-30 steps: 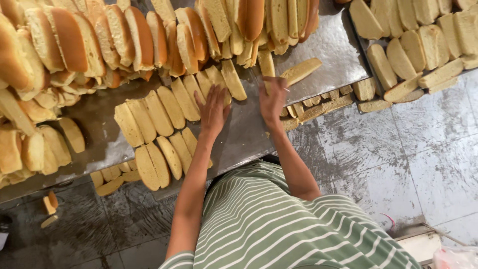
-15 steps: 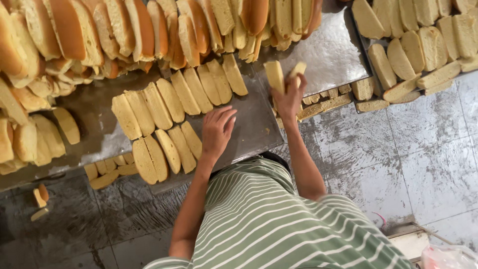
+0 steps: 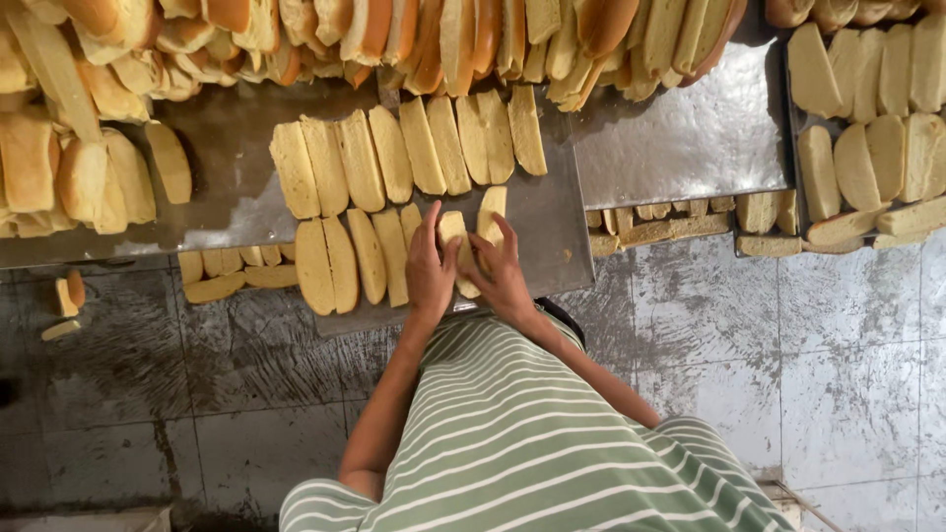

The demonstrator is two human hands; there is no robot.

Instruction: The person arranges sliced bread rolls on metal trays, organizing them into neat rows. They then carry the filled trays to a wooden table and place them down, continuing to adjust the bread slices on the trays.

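Both my hands meet over the near edge of a metal tray (image 3: pixel 552 232). My left hand (image 3: pixel 430 268) and my right hand (image 3: pixel 505 274) press a pale bread slice (image 3: pixel 454 232) between them. A second slice (image 3: pixel 491 209) stands against my right fingers. They are at the right end of the near row of slices (image 3: pixel 340 261), which lie side by side on the tray. A longer far row of slices (image 3: pixel 409 148) lies beyond it.
Piles of browned bread halves (image 3: pixel 434 34) run along the far side, with more at the left (image 3: pixel 74 167). A second tray of slices (image 3: pixel 872 128) stands at the right. Bread trimmings (image 3: pixel 232 271) lie by the tray edges, above a stained tiled floor (image 3: pixel 788 335).
My right hand picked up slices at the far right of the tray and brought them back to the near row. My left hand moved in beside it and now holds a slice with it.
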